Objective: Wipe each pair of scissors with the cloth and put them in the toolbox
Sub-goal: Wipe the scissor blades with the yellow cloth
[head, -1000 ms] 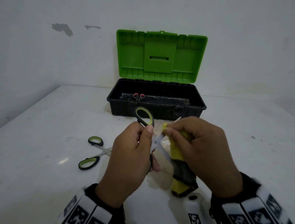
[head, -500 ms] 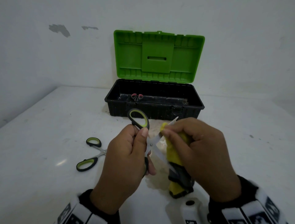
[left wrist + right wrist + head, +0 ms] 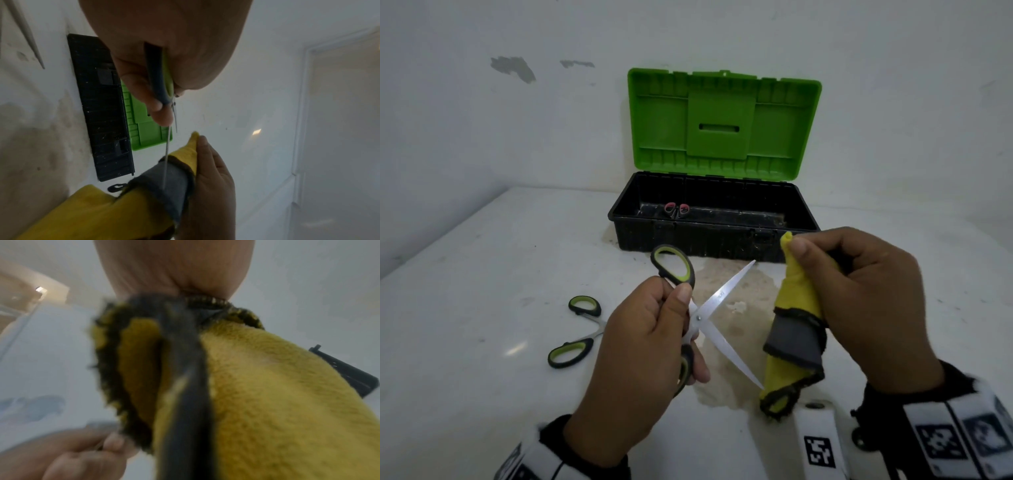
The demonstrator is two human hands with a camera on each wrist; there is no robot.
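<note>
1. Your left hand (image 3: pixel 640 346) grips the scissors (image 3: pixel 709 315) by the handles, blades spread wide, likely to bare each edge for wiping.
2. Your right hand (image 3: pixel 859 308) pinches the cloth (image 3: pixel 796 329) just beside the blades; contact is unclear.
3. The toolbox (image 3: pixel 709 236) stands open behind both hands; a second pair (image 3: pixel 577 330) waits on the table (image 3: pixel 465 342), left.

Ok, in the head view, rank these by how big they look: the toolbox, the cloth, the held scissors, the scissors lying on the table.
1. toolbox, clearly largest, though farthest away.
2. cloth and the held scissors in the left hand: similar span, both close to the camera, so unranked.
3. scissors on the table, smallest; partly hidden behind the hand.
</note>
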